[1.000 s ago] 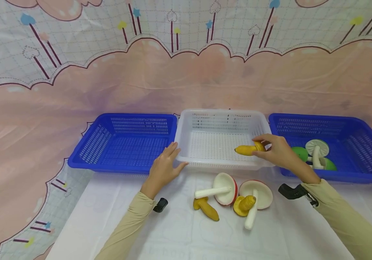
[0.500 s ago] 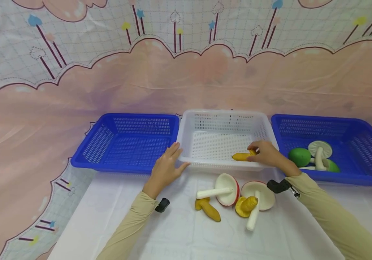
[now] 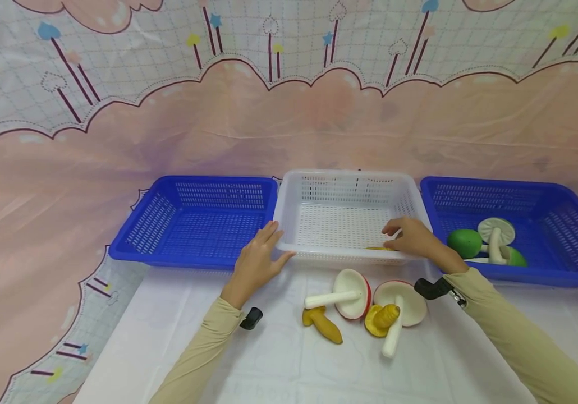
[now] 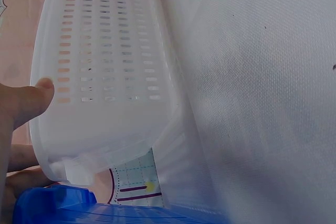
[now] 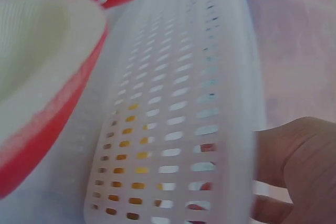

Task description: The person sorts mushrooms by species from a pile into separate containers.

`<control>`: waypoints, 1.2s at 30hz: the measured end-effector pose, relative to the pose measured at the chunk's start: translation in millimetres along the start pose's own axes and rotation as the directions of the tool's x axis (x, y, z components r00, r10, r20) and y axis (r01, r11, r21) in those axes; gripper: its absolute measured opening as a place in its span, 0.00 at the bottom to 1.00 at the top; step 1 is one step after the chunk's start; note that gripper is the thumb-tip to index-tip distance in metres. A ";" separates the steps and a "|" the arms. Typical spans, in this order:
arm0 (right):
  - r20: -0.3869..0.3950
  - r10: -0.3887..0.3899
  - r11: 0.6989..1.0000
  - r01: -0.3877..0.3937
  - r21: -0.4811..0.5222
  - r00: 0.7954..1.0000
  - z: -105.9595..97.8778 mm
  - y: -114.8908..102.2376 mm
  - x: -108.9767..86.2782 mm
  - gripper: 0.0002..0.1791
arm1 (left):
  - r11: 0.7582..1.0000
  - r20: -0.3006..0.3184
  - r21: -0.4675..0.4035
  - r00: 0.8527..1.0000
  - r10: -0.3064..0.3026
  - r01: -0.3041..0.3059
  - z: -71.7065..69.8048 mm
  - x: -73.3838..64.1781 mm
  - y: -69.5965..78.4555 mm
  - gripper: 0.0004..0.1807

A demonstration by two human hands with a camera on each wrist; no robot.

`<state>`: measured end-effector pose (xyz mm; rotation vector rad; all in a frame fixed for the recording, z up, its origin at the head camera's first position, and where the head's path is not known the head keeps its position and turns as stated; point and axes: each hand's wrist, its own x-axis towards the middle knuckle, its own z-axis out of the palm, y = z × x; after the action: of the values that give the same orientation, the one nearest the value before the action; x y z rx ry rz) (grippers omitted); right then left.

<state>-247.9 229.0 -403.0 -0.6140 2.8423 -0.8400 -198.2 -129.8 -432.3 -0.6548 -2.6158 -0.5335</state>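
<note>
Hovering at the front right of the white basket point(image 3: 339, 254), right hand point(image 3: 414, 238) has thumb and forefinger bent with a visible gap between them, nothing pinched there. Yellow mushroom point(image 3: 377, 248) lies low inside the basket, just under and beside the thumb tip, mostly hidden by the front rim; can't tell if the thumb touches it. Right wrist view shows yellow through the wall slots. Left hand point(image 3: 256, 262) rests at the basket's front left corner, thumb spread from the fingers, next to the left blue basket point(image 3: 173, 260). On the cloth in front: two red-capped mushrooms point(image 3: 352, 294), two more yellow ones point(image 3: 326, 326). Green mushrooms point(image 3: 464, 243) sit in the right blue basket point(image 3: 546, 275).
</note>
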 end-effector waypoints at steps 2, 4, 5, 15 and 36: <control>-0.025 -0.016 1.000 0.016 0.012 1.000 -3.8 -3.5 -5.0 0.15 | 1.000 0.002 -0.001 1.000 -0.004 0.004 -0.5 0.0 0.3 0.30; -0.047 -0.030 0.999 0.031 0.027 0.998 -8.3 -8.4 -11.0 0.16 | 1.000 0.003 -0.003 1.000 -0.007 0.007 -0.6 -0.1 0.3 0.30; -0.059 -0.038 0.999 0.040 0.033 0.998 -10.4 -10.8 -14.3 0.15 | 1.000 0.003 -0.004 1.000 -0.007 0.007 -0.8 -0.2 0.2 0.30; -0.101 -0.103 0.990 0.112 0.082 0.990 -20.3 -31.9 -46.8 0.13 | 1.000 -0.028 -0.013 0.999 0.019 -0.019 -0.2 -0.3 -1.1 0.29; -0.095 -0.158 0.983 0.166 0.081 0.983 -9.4 -65.4 -94.4 0.14 | 0.999 -0.033 -0.025 0.999 0.028 -0.029 2.3 1.1 -1.4 0.29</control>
<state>-141.1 222.5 -360.1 -0.8255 2.8430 -1.0380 -200.4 -129.5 -434.2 -0.6846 -2.5696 -0.5648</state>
